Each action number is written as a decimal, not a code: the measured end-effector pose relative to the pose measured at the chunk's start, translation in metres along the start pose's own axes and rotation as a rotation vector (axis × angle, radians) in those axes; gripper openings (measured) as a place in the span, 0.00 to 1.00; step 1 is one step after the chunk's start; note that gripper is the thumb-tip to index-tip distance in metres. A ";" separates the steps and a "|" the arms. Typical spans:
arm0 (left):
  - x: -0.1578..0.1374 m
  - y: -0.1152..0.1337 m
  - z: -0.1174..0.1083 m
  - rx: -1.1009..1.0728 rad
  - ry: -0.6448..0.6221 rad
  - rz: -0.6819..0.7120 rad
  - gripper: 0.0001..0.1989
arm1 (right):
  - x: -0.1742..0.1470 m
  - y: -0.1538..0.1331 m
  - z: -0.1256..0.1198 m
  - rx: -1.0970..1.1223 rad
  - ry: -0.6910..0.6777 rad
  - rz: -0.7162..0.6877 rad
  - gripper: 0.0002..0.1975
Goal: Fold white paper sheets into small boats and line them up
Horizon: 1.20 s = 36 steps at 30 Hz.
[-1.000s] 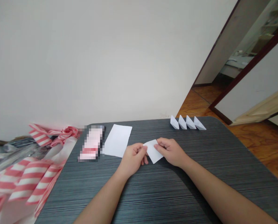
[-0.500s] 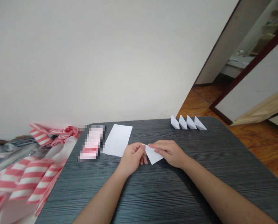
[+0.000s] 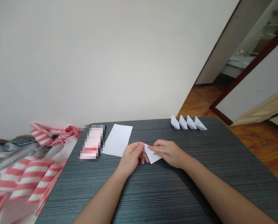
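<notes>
A small piece of folded white paper (image 3: 155, 158) is between my two hands, just above or on the dark table; its lower corner points toward me. My left hand (image 3: 132, 157) pinches its left corner between thumb and fingers. My right hand (image 3: 170, 153) is closed on the paper's upper right side, with fingers lying over the fold and hiding part of it. Past my right hand, several folded paper boats (image 3: 187, 122) stand in a row near the table's far edge. A stack of white paper or a single sheet (image 3: 118, 140) lies flat beyond my left hand.
The dark wood-grain table (image 3: 87, 189) meets a pale wall (image 3: 129, 62) at its far side. A blurred-out phone-like object (image 3: 92, 143) lies at the left. Red-and-white striped cloth (image 3: 31, 177) is heaped beside the table, and a doorway (image 3: 232, 59) opens at right.
My right-hand fingers have shifted slightly left and down across the paper, and the fold under them looks changed. My left hand keeps its pinch nearly in place.
</notes>
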State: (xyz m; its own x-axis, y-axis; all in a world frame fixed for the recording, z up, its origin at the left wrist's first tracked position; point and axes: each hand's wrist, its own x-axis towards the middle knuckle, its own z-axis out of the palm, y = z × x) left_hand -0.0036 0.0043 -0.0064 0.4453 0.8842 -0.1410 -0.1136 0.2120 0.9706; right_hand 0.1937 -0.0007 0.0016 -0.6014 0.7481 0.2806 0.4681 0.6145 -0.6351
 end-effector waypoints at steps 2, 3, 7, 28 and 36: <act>0.000 0.001 0.001 0.025 0.015 0.009 0.16 | 0.000 -0.002 -0.001 -0.013 -0.008 0.007 0.17; 0.000 0.002 0.002 0.039 0.021 0.012 0.16 | 0.000 -0.002 -0.001 -0.013 -0.009 0.007 0.17; 0.000 0.006 0.004 0.046 0.024 0.011 0.15 | -0.001 -0.002 0.000 0.025 0.011 0.000 0.18; -0.001 0.003 0.004 -0.004 0.021 -0.029 0.17 | -0.002 0.009 0.007 -0.044 0.150 -0.001 0.15; -0.001 0.002 0.004 0.032 0.024 -0.017 0.15 | -0.003 0.006 0.005 -0.051 0.119 0.007 0.15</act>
State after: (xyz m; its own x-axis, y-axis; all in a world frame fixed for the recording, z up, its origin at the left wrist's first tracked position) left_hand -0.0005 0.0022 -0.0033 0.4250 0.8907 -0.1615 -0.0774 0.2135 0.9739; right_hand 0.1951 -0.0001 -0.0066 -0.5183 0.7749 0.3618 0.5062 0.6190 -0.6004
